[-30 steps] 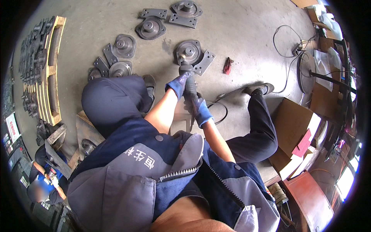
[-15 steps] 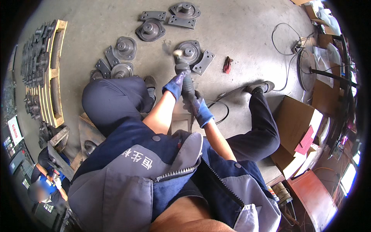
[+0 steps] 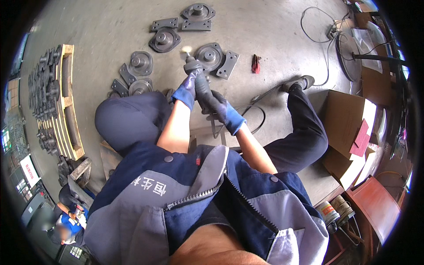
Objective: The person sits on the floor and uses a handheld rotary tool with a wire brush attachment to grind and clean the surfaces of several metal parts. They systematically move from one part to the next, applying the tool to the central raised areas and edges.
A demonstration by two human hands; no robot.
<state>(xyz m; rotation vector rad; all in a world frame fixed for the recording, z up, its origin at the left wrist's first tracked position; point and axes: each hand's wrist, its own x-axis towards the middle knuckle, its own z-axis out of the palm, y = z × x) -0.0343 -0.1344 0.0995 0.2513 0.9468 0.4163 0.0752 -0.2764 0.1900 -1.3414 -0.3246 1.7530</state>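
Note:
My left hand (image 3: 187, 89), in a blue and dark work glove, is closed round the front of a dark straight grinder (image 3: 204, 90). My right hand (image 3: 225, 114), gloved the same way, grips its rear end, where a cable shows. A pale, blurred tip (image 3: 187, 49) points away from me, just left of a round metal flange (image 3: 209, 54) with a central boss. From this view I cannot tell how high the tip is above the floor. Against the flange's right side lies a flat plate with holes (image 3: 227, 65).
More flanges (image 3: 164, 39) and drilled plates (image 3: 196, 25) lie on the floor ahead and left. A red cloth-like piece (image 3: 255, 64) is farther right. Loaded pallets (image 3: 67, 101) stand left, a cardboard box (image 3: 346, 123) right, cables (image 3: 304, 26) beyond. Another person (image 3: 73, 223) works at lower left.
The grinder's tip has moved left and away from me, from the flange's left edge to beside it. My view has also shifted slightly. Both hands keep their grip.

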